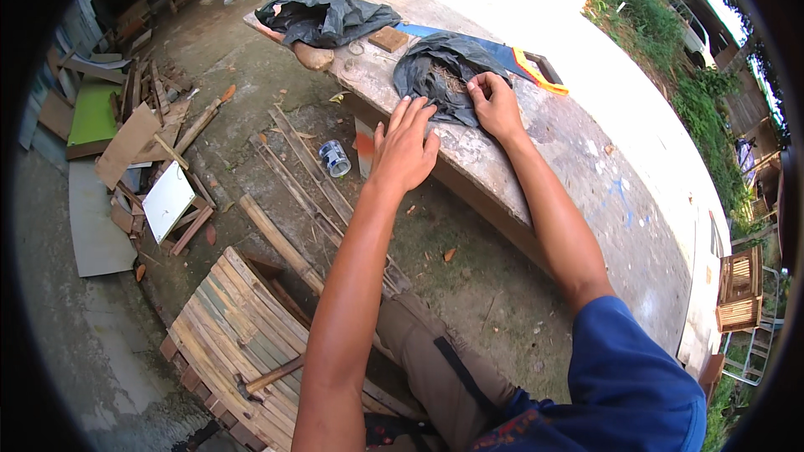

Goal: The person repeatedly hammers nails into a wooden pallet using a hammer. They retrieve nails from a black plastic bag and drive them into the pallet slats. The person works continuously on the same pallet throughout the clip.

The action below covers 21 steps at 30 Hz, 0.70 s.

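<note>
Two black plastic bags are on the desk [586, 163], and both are open at the top. The nearer bag [459, 106] lies between the two hands, close to the long edge of the desk. Inside it there are many thin brown pieces [450, 79]; they are too small and mixed for counting. The left hand [404, 146] is open, with fingers spread, at the near left side of this bag, and it seems to grip nothing. The right hand [494, 105] is at the right side of the bag, with thumb and forefinger almost together; I cannot tell if something is between them.

One saw [505, 53] lies behind this bag, which covers a part of its blue blade. One small wood block [389, 39] is between the two bags. The inside of the farther bag [335, 18] is dark, so its contents are hard to see. One can [334, 158] is on the ground. One hammer [275, 374] lies on wooden slats [243, 310], partly hidden by the left forearm.
</note>
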{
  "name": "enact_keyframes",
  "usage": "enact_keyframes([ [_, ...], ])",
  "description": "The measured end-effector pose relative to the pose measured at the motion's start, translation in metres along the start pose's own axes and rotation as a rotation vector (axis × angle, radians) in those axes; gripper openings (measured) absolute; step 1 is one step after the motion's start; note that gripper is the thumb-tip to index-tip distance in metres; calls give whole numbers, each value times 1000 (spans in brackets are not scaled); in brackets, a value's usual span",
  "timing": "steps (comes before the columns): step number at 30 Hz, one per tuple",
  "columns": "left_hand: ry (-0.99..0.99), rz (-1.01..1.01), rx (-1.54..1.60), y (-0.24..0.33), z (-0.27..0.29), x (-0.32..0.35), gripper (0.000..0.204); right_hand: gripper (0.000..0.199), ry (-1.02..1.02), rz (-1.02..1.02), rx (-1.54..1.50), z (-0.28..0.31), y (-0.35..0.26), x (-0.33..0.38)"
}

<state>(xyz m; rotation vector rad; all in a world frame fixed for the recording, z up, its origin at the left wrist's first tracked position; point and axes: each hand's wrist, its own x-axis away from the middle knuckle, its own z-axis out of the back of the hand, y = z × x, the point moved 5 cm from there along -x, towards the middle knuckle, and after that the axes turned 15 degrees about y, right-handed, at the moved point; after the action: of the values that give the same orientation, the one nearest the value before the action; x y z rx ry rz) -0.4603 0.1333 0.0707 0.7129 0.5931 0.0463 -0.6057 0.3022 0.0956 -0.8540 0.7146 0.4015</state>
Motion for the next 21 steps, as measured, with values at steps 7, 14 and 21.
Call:
enact_keyframes([
  [7,-6,14,22,-5,-1,1,50,30,-40,-144,-75,2,2,1],
  [14,13,106,442,0,39,2,48,32,85,-109,-234,15,-12,1],
  [21,-77,155,318,-8,177,73,35,33,69,50,-390,39,-104,20],
])
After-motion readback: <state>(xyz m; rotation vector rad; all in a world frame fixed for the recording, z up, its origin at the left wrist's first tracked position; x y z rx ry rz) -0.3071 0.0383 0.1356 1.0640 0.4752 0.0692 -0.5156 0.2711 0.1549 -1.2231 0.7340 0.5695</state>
